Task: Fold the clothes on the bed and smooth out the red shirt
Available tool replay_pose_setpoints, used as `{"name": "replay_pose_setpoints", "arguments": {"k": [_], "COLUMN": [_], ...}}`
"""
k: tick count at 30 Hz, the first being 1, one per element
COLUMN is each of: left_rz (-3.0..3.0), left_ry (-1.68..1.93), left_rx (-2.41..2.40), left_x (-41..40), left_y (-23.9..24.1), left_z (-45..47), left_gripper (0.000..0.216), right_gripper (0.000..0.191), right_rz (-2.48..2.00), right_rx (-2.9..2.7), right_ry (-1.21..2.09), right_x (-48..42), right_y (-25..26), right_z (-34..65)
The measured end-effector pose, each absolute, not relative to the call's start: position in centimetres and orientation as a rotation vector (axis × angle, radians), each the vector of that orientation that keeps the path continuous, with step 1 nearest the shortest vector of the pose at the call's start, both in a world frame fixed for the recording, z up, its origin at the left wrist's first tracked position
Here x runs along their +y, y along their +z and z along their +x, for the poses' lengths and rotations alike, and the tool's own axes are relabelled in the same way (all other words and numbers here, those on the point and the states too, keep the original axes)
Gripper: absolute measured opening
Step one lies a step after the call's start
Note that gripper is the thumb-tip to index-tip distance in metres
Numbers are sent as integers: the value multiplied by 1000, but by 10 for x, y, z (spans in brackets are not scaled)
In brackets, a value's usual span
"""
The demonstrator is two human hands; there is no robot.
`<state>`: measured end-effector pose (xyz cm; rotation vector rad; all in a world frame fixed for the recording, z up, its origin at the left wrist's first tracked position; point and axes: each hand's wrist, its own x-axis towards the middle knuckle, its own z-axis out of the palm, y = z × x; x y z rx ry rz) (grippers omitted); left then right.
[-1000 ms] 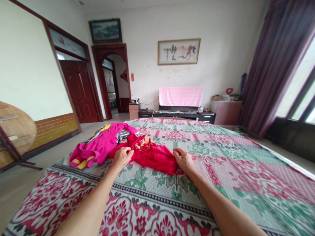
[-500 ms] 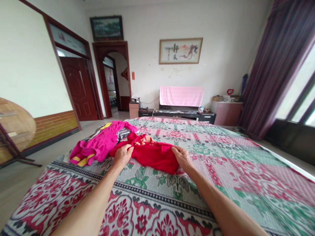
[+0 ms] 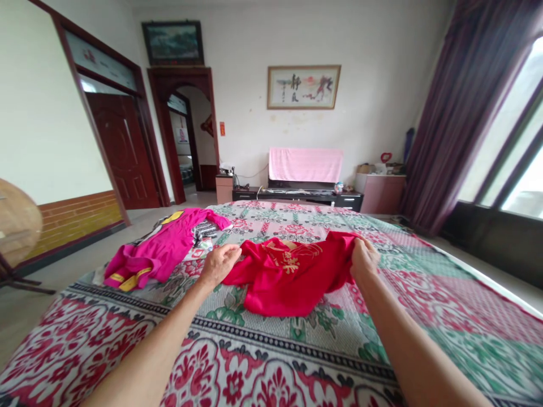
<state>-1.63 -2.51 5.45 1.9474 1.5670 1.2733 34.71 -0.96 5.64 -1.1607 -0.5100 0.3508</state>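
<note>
A red garment with gold print stretches between my two hands over the patterned bedspread. At its left edge, my left hand pinches the cloth between thumb and fingers. My right hand grips the opposite edge, its fingertips partly hidden behind the fabric. The lower part of the garment hangs down in folds onto the bedspread. Left of my left hand lies a crumpled magenta garment with yellow trim. Partly under it is a black-and-white patterned cloth.
Beyond the bed stands a low black cabinet, with a pink cloth draped over something on it. A round wooden tabletop on a folding frame leans at the left. A purple curtain hangs by the window on the right.
My right hand has moved right with the red garment's edge. The garment has come away from the magenta clothes and is spread wider, with more gold print showing. The view has shifted slightly right.
</note>
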Motion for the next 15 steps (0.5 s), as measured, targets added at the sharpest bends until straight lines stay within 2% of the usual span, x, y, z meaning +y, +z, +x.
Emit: {"name": "replay_pose_setpoints", "arguments": {"k": [3, 8, 12, 15], "left_rz": [2083, 2416, 2548, 2503], "left_ry": [1185, 985, 816, 836], "left_rx": [1672, 1537, 1546, 1715], "left_x": [-20, -18, -18, -17], "left_y": [46, 33, 23, 25], "left_z": [-22, -23, -21, -19], "left_gripper": [30, 32, 21, 22], "right_gripper": [44, 38, 30, 26], "right_rz": [-1348, -1507, -1415, -1409], "right_rx": [-556, -973, -1446, -1726], "right_ry": [191, -173, -96, -32], "right_x": [-10, -23, -29, -31], "right_y": [47, 54, 60, 53], "right_z": [369, 361, 328, 309]}}
